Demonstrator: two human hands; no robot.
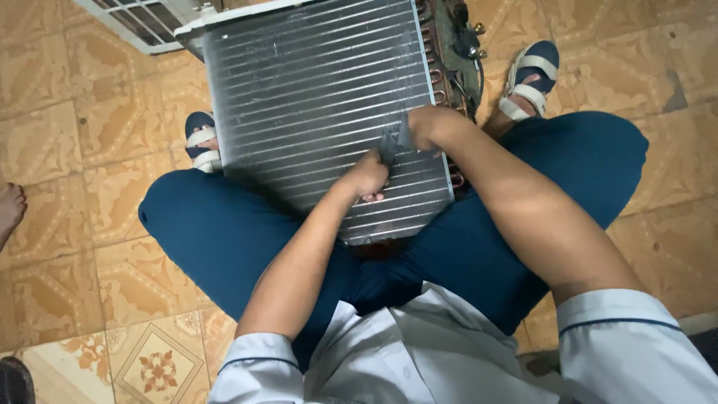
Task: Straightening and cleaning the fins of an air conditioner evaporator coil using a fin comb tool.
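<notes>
Head view: finned metal coil point(314, 112) propped upright between the knees, over patterned floor tiles point(90, 127). Left hand point(366, 176) fisted against the fins, fingers curled tight on the lower end of a small dark tool point(395, 144). Right hand point(428, 127) clenched at the tool's upper end, beside copper tube bends point(434, 67). Sandalled feet point(532, 78) on either side.
</notes>
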